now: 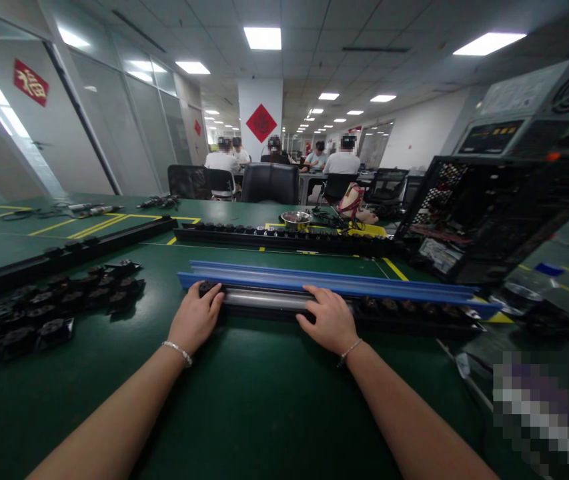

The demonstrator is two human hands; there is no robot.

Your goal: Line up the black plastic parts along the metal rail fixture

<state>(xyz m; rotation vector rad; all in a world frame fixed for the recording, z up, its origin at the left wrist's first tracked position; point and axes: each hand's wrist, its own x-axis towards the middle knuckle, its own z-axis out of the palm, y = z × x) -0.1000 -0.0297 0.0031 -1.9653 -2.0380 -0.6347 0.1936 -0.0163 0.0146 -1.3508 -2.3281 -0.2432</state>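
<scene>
My left hand (195, 317) is closed around a small black round part (209, 288) at the left end of a long black channel (264, 319). The channel's bare inner floor shines grey between my hands. My right hand (331, 319) rests over the channel with its fingers spread, thumb toward the near edge and forefinger toward the far one. To its right, several dark round parts (409, 308) sit in a row inside the channel. Just behind lies a long blue rail (344, 283), running alongside the channel.
Loose black parts (64, 293) lie clustered at left, beside another black channel (69, 253). A filled channel (284, 237) and metal bowl (296, 218) are farther back. An opened computer case (489, 213) stands at right. Several people sit in the background.
</scene>
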